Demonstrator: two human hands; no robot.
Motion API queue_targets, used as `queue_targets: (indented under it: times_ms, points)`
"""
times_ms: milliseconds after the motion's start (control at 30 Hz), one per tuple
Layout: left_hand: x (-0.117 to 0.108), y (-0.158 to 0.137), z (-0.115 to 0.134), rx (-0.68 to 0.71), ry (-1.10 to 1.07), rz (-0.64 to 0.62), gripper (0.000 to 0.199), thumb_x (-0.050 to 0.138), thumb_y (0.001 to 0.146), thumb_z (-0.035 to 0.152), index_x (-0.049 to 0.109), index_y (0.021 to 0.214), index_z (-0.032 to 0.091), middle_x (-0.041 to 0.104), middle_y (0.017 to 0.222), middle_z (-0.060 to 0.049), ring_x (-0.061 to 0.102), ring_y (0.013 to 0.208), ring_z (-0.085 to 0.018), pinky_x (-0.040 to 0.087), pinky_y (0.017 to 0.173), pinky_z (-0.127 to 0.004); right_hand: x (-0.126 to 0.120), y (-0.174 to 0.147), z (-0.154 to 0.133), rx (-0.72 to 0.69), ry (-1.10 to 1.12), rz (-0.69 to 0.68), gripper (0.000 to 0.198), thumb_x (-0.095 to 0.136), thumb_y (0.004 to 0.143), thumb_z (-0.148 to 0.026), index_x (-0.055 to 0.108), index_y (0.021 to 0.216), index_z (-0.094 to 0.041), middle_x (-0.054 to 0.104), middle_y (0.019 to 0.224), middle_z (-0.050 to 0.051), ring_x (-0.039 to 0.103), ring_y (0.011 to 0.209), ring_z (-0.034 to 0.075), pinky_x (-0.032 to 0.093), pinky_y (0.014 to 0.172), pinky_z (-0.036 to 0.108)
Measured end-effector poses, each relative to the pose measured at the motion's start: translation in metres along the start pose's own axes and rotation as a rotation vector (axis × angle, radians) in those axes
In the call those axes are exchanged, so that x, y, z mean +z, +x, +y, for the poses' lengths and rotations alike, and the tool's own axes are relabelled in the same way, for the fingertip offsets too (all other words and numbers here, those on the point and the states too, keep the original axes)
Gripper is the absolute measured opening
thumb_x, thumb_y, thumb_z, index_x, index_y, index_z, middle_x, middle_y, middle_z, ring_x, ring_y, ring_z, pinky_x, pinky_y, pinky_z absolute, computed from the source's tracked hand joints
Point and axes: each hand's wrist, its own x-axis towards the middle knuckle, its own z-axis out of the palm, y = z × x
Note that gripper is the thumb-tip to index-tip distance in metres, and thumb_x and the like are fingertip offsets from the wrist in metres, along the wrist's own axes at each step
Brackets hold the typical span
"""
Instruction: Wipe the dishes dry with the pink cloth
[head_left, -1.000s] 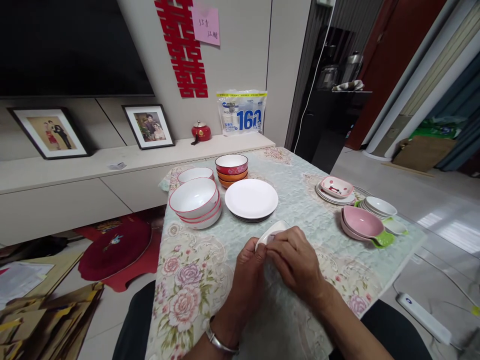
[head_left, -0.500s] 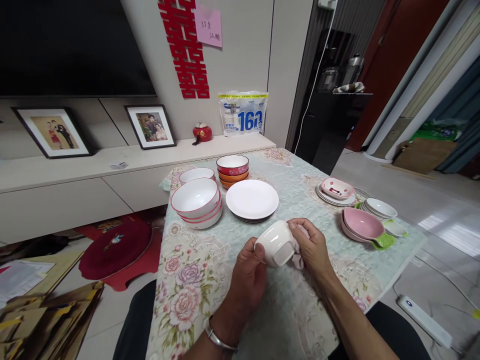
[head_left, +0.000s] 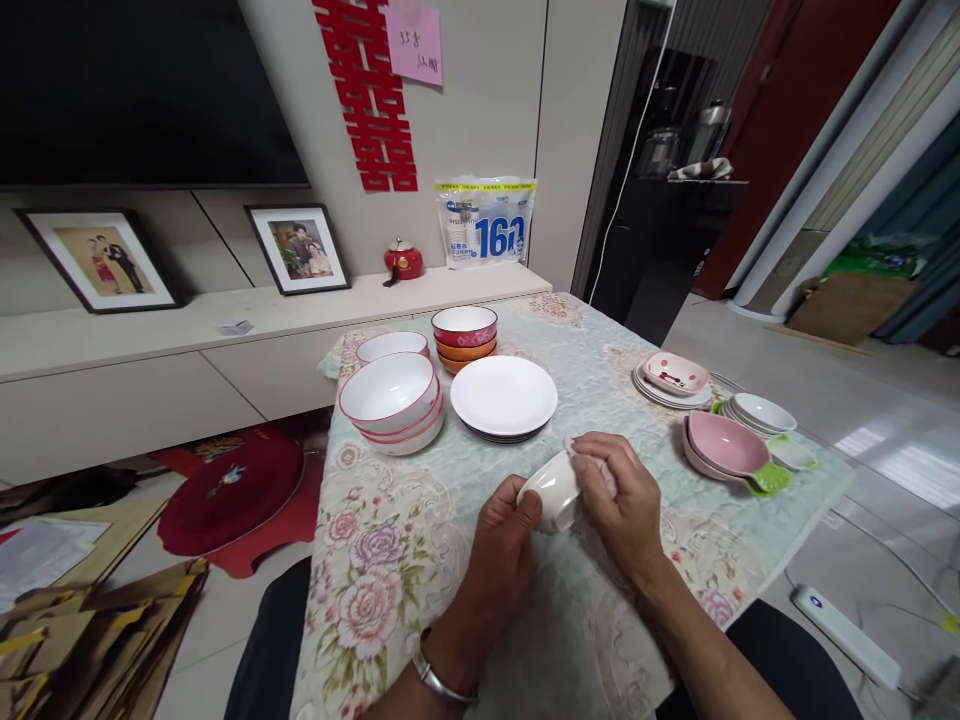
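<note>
The small white cup is held tipped on its side just above the floral tablecloth, between the two hands and nearer the person than the white plate. Its axis runs roughly left to right — the mouth faces the right hand, the base side shows toward the camera and the left hand.

The left hand sits on the cup's left and underside, its thumb curled over the rim and the other fingers closed under the wall, so it carries the cup's weight. The right hand is pressed against the cup's right side, its fingers bunched over a bit of pale cloth at the mouth; how far the cloth reaches inside the cup cannot be seen. Both hands touch the cup — neither is nearer.

Beyond the cup, left of the white plate, stands a stack of red-rimmed bowls, and behind the plate a stack of red and orange bowls. Well to the right of the plate lie pink dishes and small white saucers.
</note>
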Motion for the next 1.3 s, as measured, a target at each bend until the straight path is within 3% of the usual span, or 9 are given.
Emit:
queue_targets:
  times_ms: [133, 200, 367, 600, 733, 967, 1100, 1200, 1300]
  points:
    - [0.001, -0.002, 0.002, -0.007, 0.015, -0.015, 0.028, 0.078, 0.077, 0.035, 0.062, 0.068, 0.015, 0.054, 0.063, 0.003, 0.039, 0.064, -0.011, 0.035, 0.065, -0.024, -0.004, 0.001, -0.008, -0.274, -0.037, -0.134, 0.018, 0.058, 0.089, -0.014, 0.069, 0.102, -0.02, 0.069, 0.106, 0.01, 0.063, 0.104, 0.023, 0.05, 0.09, 0.036]
    - [0.001, -0.002, 0.002, -0.01, -0.003, -0.025, 0.028, 0.077, 0.078, 0.037, 0.062, 0.07, 0.015, 0.055, 0.065, 0.002, 0.041, 0.065, -0.011, 0.035, 0.066, -0.024, -0.006, 0.002, -0.005, -0.156, 0.002, -0.118, 0.017, 0.056, 0.091, -0.02, 0.069, 0.103, -0.02, 0.07, 0.102, 0.008, 0.065, 0.098, 0.022, 0.05, 0.086, 0.035]
    - [-0.002, 0.003, 0.002, 0.002, -0.076, -0.033, 0.023, 0.073, 0.081, 0.04, 0.066, 0.082, 0.018, 0.062, 0.078, 0.0, 0.049, 0.074, -0.013, 0.039, 0.072, -0.025, -0.004, 0.006, 0.01, 0.427, 0.252, -0.088, 0.029, 0.057, 0.091, -0.043, 0.071, 0.098, -0.019, 0.07, 0.083, 0.003, 0.062, 0.073, 0.018, 0.046, 0.062, 0.027]
    - [-0.003, 0.004, 0.002, -0.035, -0.059, -0.044, 0.022, 0.07, 0.083, 0.038, 0.069, 0.089, 0.018, 0.065, 0.083, -0.003, 0.053, 0.079, -0.016, 0.041, 0.072, -0.027, -0.005, 0.009, 0.014, 0.537, 0.359, -0.087, 0.034, 0.061, 0.086, -0.05, 0.069, 0.088, -0.017, 0.065, 0.068, 0.001, 0.053, 0.057, 0.014, 0.04, 0.052, 0.024]
    - [-0.005, 0.002, 0.001, -0.048, 0.032, -0.033, 0.02, 0.069, 0.084, 0.034, 0.067, 0.075, 0.016, 0.058, 0.069, 0.0, 0.048, 0.07, -0.014, 0.038, 0.067, -0.026, -0.018, 0.013, 0.012, 0.455, 0.267, -0.112, 0.025, 0.067, 0.083, -0.043, 0.071, 0.083, -0.018, 0.065, 0.069, -0.001, 0.052, 0.058, 0.013, 0.038, 0.054, 0.024]
    - [-0.012, 0.001, 0.0, -0.026, 0.156, -0.057, 0.02, 0.072, 0.083, 0.034, 0.068, 0.08, 0.015, 0.059, 0.069, 0.002, 0.045, 0.066, -0.012, 0.035, 0.065, -0.026, -0.017, 0.009, -0.01, -0.176, -0.037, -0.225, 0.011, 0.057, 0.091, -0.02, 0.068, 0.094, -0.019, 0.068, 0.081, 0.004, 0.062, 0.074, 0.017, 0.047, 0.067, 0.029]
    - [-0.009, -0.001, -0.001, -0.023, 0.158, -0.081, 0.02, 0.075, 0.08, 0.031, 0.066, 0.073, 0.015, 0.058, 0.065, 0.002, 0.045, 0.066, -0.012, 0.035, 0.068, -0.027, -0.009, 0.005, -0.023, -0.401, -0.125, -0.254, 0.018, 0.058, 0.088, -0.014, 0.066, 0.104, -0.018, 0.069, 0.09, 0.008, 0.062, 0.084, 0.021, 0.049, 0.074, 0.034]
    - [-0.004, -0.004, 0.0, -0.017, 0.118, -0.074, 0.023, 0.077, 0.078, 0.032, 0.066, 0.07, 0.014, 0.059, 0.065, 0.002, 0.045, 0.065, -0.012, 0.035, 0.067, -0.026, -0.007, 0.004, -0.02, -0.359, -0.111, -0.221, 0.015, 0.055, 0.09, -0.016, 0.066, 0.101, -0.019, 0.069, 0.088, 0.007, 0.063, 0.083, 0.02, 0.049, 0.074, 0.034]
    - [0.0, -0.004, 0.001, -0.01, 0.042, -0.054, 0.025, 0.078, 0.077, 0.035, 0.065, 0.069, 0.015, 0.058, 0.063, 0.002, 0.044, 0.064, -0.011, 0.036, 0.065, -0.025, -0.008, 0.005, -0.007, -0.1, -0.035, -0.116, 0.016, 0.052, 0.094, -0.025, 0.067, 0.094, -0.02, 0.069, 0.085, 0.005, 0.063, 0.079, 0.019, 0.048, 0.071, 0.032]
